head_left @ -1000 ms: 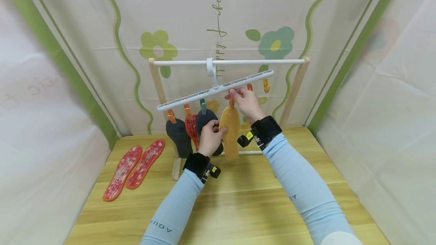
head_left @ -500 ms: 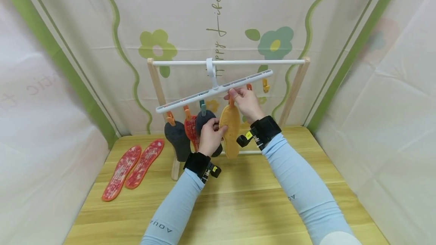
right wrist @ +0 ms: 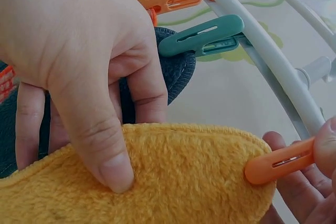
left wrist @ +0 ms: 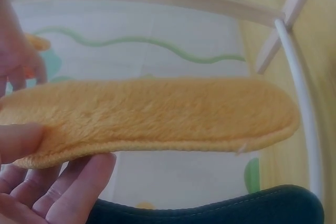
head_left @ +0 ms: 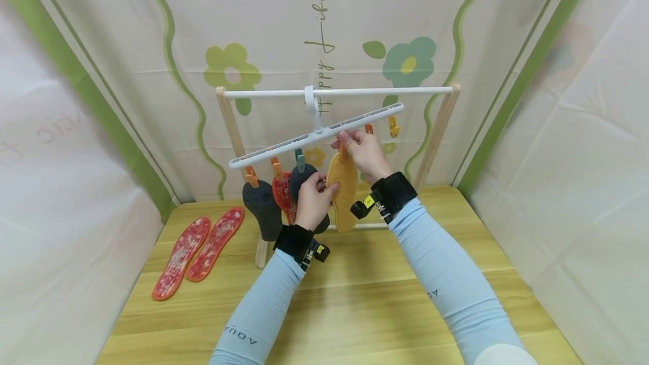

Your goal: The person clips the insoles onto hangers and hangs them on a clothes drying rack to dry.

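A fuzzy yellow insole [head_left: 346,201] hangs under the right half of a tilted white hanger [head_left: 316,135]. My left hand [head_left: 311,204] pinches its side edge, thumb on the fuzzy face and fingers behind. At the insole's top end, my right hand [head_left: 370,156] pinches an orange clothespin [right wrist: 278,162], whose jaws overlap that end. Beside it, a dark insole [head_left: 303,176] hangs from a teal clothespin [right wrist: 210,32], partly hidden by my left hand. Farther left, a red patterned insole [head_left: 283,191] and another dark insole [head_left: 263,207] hang from orange clothespins.
The hanger hooks over the white bar [head_left: 385,91] of a wood-legged rack [head_left: 437,134]. Two red insoles [head_left: 182,258] lie on the wooden table [head_left: 365,308] at left. A yellow clothespin [head_left: 393,127] and a red-orange one [head_left: 369,128] hang at the hanger's right. Printed curtains surround the table.
Both hands keep their grips. The yellow insole has risen slightly and tilted a little, its upper end closer under the hanger. The whole head view has shifted slightly.
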Tool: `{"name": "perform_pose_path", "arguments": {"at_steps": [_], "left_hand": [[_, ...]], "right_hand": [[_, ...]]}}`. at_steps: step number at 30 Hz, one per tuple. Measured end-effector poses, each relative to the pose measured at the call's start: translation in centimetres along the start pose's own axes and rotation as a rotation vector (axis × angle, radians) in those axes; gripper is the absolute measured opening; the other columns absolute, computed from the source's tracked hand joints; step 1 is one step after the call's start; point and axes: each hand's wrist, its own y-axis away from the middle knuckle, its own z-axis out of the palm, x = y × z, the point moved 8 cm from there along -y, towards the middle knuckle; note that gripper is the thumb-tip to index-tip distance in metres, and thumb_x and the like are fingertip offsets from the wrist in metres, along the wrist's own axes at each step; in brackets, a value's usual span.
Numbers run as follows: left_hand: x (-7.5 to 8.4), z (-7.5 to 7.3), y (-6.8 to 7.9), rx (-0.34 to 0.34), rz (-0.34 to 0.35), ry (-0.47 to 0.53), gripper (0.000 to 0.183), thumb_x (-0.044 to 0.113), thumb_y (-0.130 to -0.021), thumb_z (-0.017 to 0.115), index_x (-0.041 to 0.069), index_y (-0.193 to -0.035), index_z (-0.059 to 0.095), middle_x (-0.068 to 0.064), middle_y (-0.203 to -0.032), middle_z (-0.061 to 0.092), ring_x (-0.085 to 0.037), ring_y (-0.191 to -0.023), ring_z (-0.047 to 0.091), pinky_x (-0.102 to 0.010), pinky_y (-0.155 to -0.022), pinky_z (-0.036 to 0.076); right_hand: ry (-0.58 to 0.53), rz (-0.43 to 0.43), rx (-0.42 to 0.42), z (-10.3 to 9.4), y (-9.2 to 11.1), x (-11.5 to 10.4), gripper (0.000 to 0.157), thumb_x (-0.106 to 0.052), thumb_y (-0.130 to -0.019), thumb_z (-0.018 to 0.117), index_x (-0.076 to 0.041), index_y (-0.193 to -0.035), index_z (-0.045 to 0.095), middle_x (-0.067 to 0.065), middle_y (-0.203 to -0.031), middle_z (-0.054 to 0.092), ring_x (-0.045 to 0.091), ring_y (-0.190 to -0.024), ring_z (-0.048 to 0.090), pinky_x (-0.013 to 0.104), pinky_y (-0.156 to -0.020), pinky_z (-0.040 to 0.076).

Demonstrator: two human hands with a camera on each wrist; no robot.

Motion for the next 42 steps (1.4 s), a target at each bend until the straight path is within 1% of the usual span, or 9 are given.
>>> {"name": "perform_pose_path", "arguments": {"at_steps": [6,9,17,22,30,36,39,42], "left_hand": [[0.1,0.0,-0.1,0.001,0.013,0.003,0.024,0.011,-0.095,0.069,0.001,-0.115,0.061,-0.014,-0.101,0.072,-0.022,-0.088,0.070,-0.034,-0.072,0.059],[0.0,0.0,-0.1,0.000,0.016,0.002,0.026,0.011,-0.095,0.068,0.001,-0.118,0.060,-0.014,-0.102,0.071,-0.022,-0.089,0.070,-0.034,-0.072,0.059],[-0.8,0.2,0.0,0.001,-0.020,-0.039,0.031,0.015,-0.096,0.067,0.001,-0.123,0.060,-0.015,-0.104,0.071,-0.023,-0.091,0.071,-0.034,-0.073,0.058],[-1.4,0.4,0.1,-0.007,-0.036,-0.034,0.034,0.015,-0.097,0.066,0.002,-0.127,0.059,-0.016,-0.108,0.070,-0.024,-0.094,0.070,-0.034,-0.074,0.058],[-1.7,0.7,0.3,-0.039,-0.061,-0.003,0.041,0.015,-0.099,0.063,0.003,-0.137,0.053,-0.017,-0.119,0.067,-0.026,-0.106,0.067,-0.039,-0.088,0.055],[-1.8,0.9,0.4,-0.054,-0.085,-0.003,0.048,0.014,-0.099,0.062,0.003,-0.144,0.049,-0.017,-0.127,0.064,-0.027,-0.112,0.064,-0.040,-0.093,0.053],[-2.1,1.0,0.4,-0.062,-0.095,-0.027,0.050,0.016,-0.100,0.061,0.005,-0.146,0.047,-0.015,-0.128,0.064,-0.024,-0.113,0.064,-0.039,-0.090,0.054],[-2.3,1.1,0.5,-0.073,-0.109,-0.042,0.051,0.016,-0.100,0.061,0.007,-0.147,0.045,-0.012,-0.128,0.065,-0.021,-0.110,0.065,-0.035,-0.081,0.056]], "right_hand": [[-0.024,-0.039,-0.035,0.2,0.1,0.0,0.043,-0.038,-0.100,0.053,-0.004,-0.124,0.065,0.014,-0.111,0.070,0.020,-0.119,0.053,0.046,-0.106,0.034],[-0.032,-0.057,-0.049,0.3,0.1,0.0,0.041,-0.038,-0.100,0.055,-0.005,-0.124,0.065,0.015,-0.113,0.070,0.020,-0.119,0.053,0.045,-0.106,0.035],[-0.024,-0.074,-0.064,0.1,0.1,0.3,0.044,-0.041,-0.099,0.058,-0.005,-0.123,0.065,0.012,-0.114,0.070,0.019,-0.121,0.055,0.045,-0.105,0.038],[-0.015,-0.087,-0.067,0.0,0.3,0.1,0.043,-0.040,-0.099,0.058,-0.005,-0.122,0.066,0.013,-0.115,0.069,0.020,-0.122,0.054,0.046,-0.105,0.037],[0.030,-0.104,-0.062,-0.1,0.6,-0.3,0.042,-0.039,-0.101,0.056,-0.005,-0.124,0.066,0.013,-0.115,0.069,0.020,-0.123,0.053,0.046,-0.106,0.039],[0.053,-0.102,-0.069,-0.1,0.5,-0.1,0.047,-0.038,-0.101,0.055,-0.005,-0.133,0.060,0.014,-0.122,0.067,0.024,-0.124,0.056,0.045,-0.108,0.040],[0.074,-0.097,-0.071,-0.1,0.4,0.1,0.048,-0.038,-0.101,0.055,-0.006,-0.137,0.058,0.014,-0.124,0.066,0.024,-0.124,0.056,0.044,-0.107,0.041],[0.095,-0.092,-0.074,-0.1,0.5,0.2,0.050,-0.039,-0.100,0.056,-0.007,-0.138,0.057,0.013,-0.127,0.065,0.025,-0.125,0.056,0.044,-0.106,0.042]]}}
